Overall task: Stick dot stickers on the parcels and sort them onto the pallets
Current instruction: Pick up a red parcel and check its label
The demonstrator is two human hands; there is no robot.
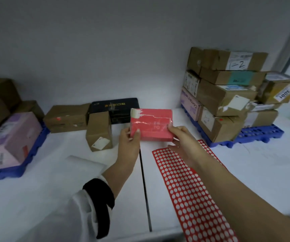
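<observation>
A red parcel (151, 124) with clear tape across its top is held above the white table. My left hand (129, 142) grips its left edge, thumb on the front. My right hand (184, 140) holds its right lower corner, fingers on the front face. Below my right forearm lies a red sticker sheet (191, 194) with most dots peeled off, showing white circles. A blue pallet (261, 135) at the right carries a stack of brown parcels (228, 95). Another blue pallet (16, 170) at the left carries a pink box (9, 138) and brown boxes.
Behind the red parcel stand a small upright brown box (99, 133), a flat brown box (67, 118) and a black box (118, 109) with gold lettering. A white sheet (86, 162) lies on the table at centre left. A seam (146, 189) runs between two tabletops.
</observation>
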